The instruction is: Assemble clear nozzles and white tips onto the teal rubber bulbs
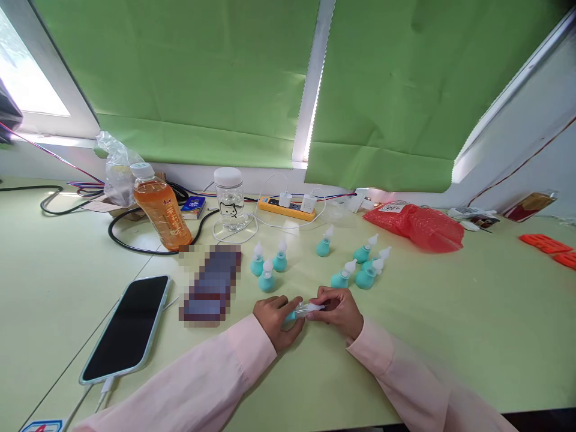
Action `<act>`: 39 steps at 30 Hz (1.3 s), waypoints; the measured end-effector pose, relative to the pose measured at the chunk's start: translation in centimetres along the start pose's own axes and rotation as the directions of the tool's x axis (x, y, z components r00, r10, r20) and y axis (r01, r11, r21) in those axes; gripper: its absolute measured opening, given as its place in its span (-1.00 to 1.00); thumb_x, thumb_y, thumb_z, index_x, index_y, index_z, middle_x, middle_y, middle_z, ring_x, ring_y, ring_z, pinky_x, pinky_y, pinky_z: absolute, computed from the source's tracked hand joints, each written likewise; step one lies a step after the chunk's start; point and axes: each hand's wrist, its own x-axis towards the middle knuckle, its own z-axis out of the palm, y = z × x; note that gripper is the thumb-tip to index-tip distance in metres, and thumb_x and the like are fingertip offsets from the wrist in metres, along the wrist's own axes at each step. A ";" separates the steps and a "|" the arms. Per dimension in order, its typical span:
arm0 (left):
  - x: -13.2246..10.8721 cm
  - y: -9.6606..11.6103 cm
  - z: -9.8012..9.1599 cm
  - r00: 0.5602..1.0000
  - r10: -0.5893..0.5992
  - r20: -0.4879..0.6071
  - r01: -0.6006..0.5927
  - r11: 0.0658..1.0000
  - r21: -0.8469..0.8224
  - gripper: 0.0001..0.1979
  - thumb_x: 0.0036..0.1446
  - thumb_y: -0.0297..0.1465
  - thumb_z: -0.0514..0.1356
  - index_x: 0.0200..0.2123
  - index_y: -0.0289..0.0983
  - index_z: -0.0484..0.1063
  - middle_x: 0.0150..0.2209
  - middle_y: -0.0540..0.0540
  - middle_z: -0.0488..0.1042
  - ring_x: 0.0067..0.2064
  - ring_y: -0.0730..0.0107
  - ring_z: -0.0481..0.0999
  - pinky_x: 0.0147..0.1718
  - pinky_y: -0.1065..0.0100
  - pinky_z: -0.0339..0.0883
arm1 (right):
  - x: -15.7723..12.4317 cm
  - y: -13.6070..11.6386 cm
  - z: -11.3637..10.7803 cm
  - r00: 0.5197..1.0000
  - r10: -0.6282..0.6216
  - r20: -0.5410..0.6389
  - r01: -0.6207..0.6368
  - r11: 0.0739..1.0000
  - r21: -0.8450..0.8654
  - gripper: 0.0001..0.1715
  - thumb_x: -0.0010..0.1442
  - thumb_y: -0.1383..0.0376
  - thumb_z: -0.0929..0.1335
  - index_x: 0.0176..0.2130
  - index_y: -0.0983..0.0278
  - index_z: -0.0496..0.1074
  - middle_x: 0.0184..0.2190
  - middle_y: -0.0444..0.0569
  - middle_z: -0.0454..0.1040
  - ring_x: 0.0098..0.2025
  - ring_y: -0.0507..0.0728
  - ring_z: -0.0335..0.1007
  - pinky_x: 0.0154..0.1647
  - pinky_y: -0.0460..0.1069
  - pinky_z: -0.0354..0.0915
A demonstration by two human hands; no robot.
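My left hand [279, 321] is closed around the teal bulb end of a nasal aspirator [302, 309], which lies sideways between my hands. At its other end, my right hand [336, 311] pinches the white soft tip; the palm side of the fingers is partly hidden. Beyond my hands stand more teal aspirators with clear necks and white tips. Three are grouped to the left, the nearest being an aspirator [266, 279] just past my left hand. One aspirator [323, 246] stands alone farther back. Several cluster to the right, among them an aspirator [366, 277] close beyond my right hand.
Left on the table [450, 318] lie a charging phone [128, 330] and a blurred-out flat object [213, 285]. Farther back stand an orange drink bottle [162, 210], a clear jar [230, 201], a yellow power strip [288, 208] with cables, and a red bubble-wrap package [418, 227].
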 end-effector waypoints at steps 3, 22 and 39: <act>0.0 0.0 -0.1 1.000 0.020 -0.004 -0.020 0.999 0.045 -0.71 -0.07 -0.30 0.05 -0.23 -0.22 0.36 -0.58 -0.04 0.38 -0.55 0.40 0.39 -0.60 0.42 0.21 | 0.0 0.1 0.1 1.000 -0.023 0.000 0.023 1.000 -0.022 -0.79 -0.44 0.34 0.49 -0.67 0.32 0.43 -0.70 -0.25 0.12 -0.65 -0.10 0.05 -0.66 -0.12 0.05; 0.1 1.1 -1.0 1.000 -0.002 -0.021 0.003 0.999 0.046 -0.73 -0.02 -0.33 0.05 -0.22 -0.25 0.34 -0.55 -0.04 0.40 -0.52 0.41 0.40 -0.59 0.43 0.24 | -0.3 -0.7 0.4 1.000 0.011 -0.005 -0.011 1.000 0.022 -0.69 -0.46 0.25 0.50 -0.58 0.32 0.46 -0.62 -0.19 0.21 -0.65 -0.08 0.15 -0.73 -0.15 0.14; 0.1 0.8 -1.0 0.989 0.021 -0.146 -0.054 0.973 -0.225 -0.72 0.04 -0.33 0.04 -0.19 -0.33 0.31 -0.57 -0.05 0.34 -0.55 0.47 0.32 -0.61 0.45 0.20 | -0.8 -0.4 0.3 0.863 0.264 0.430 -0.467 0.740 0.484 -0.44 -0.24 -0.04 0.38 -0.29 0.26 0.35 -0.62 -0.09 0.46 -0.67 0.01 0.35 -0.71 -0.15 0.22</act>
